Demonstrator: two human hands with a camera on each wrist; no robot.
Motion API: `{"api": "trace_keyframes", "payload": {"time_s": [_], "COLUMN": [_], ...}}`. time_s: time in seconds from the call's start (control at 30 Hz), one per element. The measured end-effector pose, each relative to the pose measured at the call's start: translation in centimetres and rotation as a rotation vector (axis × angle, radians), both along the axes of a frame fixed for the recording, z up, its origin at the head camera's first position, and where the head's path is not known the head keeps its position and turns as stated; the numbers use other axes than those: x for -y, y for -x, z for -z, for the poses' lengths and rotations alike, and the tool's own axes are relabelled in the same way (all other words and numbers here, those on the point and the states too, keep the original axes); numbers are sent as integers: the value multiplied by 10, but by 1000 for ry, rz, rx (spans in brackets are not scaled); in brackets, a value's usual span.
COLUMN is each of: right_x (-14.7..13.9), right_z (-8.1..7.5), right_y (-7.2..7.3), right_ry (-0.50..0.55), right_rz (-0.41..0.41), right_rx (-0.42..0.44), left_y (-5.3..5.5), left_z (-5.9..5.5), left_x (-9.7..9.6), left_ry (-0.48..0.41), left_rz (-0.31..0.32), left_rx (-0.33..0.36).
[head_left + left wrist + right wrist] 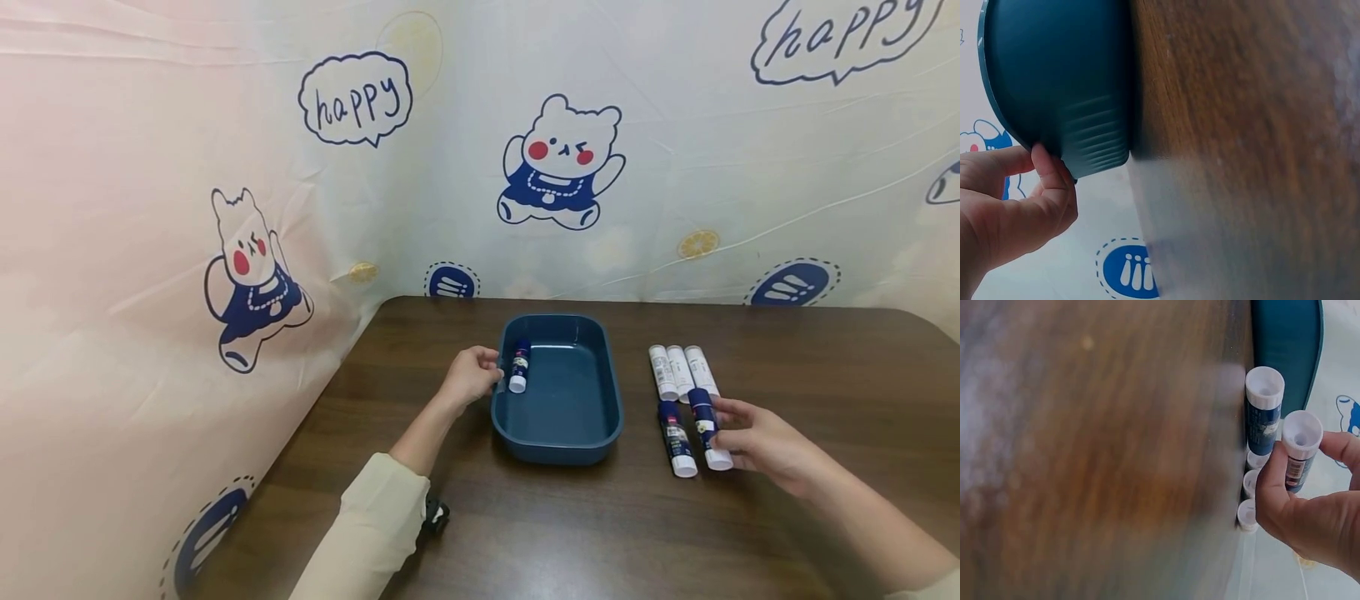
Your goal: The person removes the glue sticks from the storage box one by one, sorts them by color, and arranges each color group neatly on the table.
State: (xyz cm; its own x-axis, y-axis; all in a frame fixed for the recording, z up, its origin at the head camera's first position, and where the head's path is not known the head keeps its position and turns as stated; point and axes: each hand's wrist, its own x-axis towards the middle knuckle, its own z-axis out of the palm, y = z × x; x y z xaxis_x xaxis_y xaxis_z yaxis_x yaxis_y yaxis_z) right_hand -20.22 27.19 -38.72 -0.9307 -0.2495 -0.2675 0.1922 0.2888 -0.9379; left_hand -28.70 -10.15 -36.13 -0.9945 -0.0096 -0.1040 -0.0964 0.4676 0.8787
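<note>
A deep blue rectangular tray (555, 454) stands on the table, and my left hand (471, 377) pinches its left rim between thumb and fingers. Inside it, along the left wall, lies one navy glue stick (519, 367) with a white end. My right hand (765, 442) holds another navy glue stick (705, 421) between thumb and fingers; in the right wrist view its white end (1302, 432) faces the camera. Just left of it, a similar navy glue stick (677, 442) lies on the table. Behind these lie three white glue sticks (678, 371) side by side.
The brown wooden table (540, 533) extends around the tray. Behind it hangs a pale cloth (465, 208) with cartoon bears and lettering. A small black object (436, 515) shows beside the left sleeve (378, 517).
</note>
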Motion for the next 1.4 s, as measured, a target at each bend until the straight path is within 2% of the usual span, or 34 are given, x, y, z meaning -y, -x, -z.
{"api": "trace_keyframes", "payload": {"time_s": [0.13, 0.3, 0.9, 1.4], "right_x": [2, 5, 9, 15], "right_z": [-2, -1, -2, 0], "right_y": [1, 0, 3, 7], "right_ry": [-118, -187, -233, -285], "right_rz": [18, 7, -36, -34], "right_rx": [-6, -23, -10, -53], "left_y": [0, -1, -1, 0], "left_z": [0, 0, 0, 0], "left_x": [0, 0, 0, 1], "left_ry": [-4, -4, -5, -5], "left_rz": [3, -1, 3, 5], "left_rx": [-5, -1, -1, -6]}}
